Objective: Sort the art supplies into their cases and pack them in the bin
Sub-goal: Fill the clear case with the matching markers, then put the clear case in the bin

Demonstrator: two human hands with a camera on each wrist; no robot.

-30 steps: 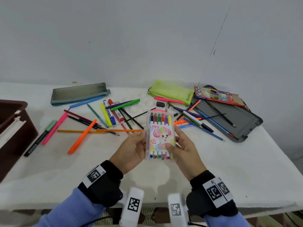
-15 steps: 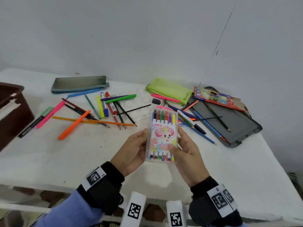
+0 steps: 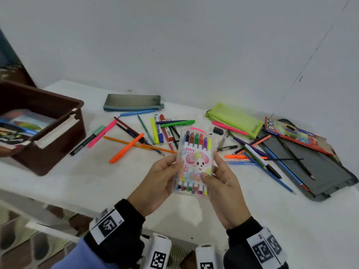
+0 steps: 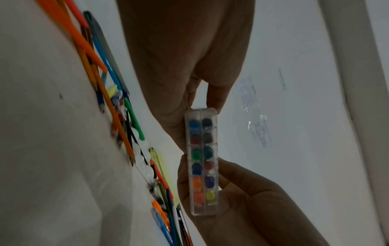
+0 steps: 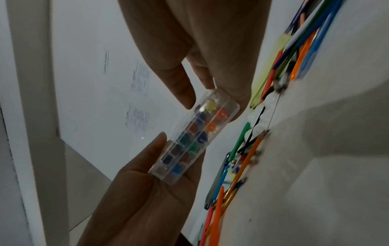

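A clear plastic case of coloured markers [image 3: 195, 164], with a pink cartoon label, is held upright above the white table's [image 3: 97, 177] front part. My left hand [image 3: 167, 169] grips its left edge and my right hand [image 3: 217, 171] grips its right edge, thumb on the label. The left wrist view shows the case [image 4: 202, 163] end-on with the marker ends in two rows, and the right wrist view shows the same case [image 5: 193, 138] between both hands. The brown bin [image 3: 58, 105] stands at the table's left end with several items inside.
Loose pens and pencils [image 3: 136, 140] lie behind the case, with more at the right [image 3: 258, 154]. A grey pouch [image 3: 133, 102] and a green pouch [image 3: 235, 118] lie by the wall. A coloured-pencil box [image 3: 295, 134] rests on an open grey case [image 3: 320, 171].
Both hands keep hold of the marker case. The view has swung left, so the brown bin and its contents show more fully. The case now tilts slightly to the right.
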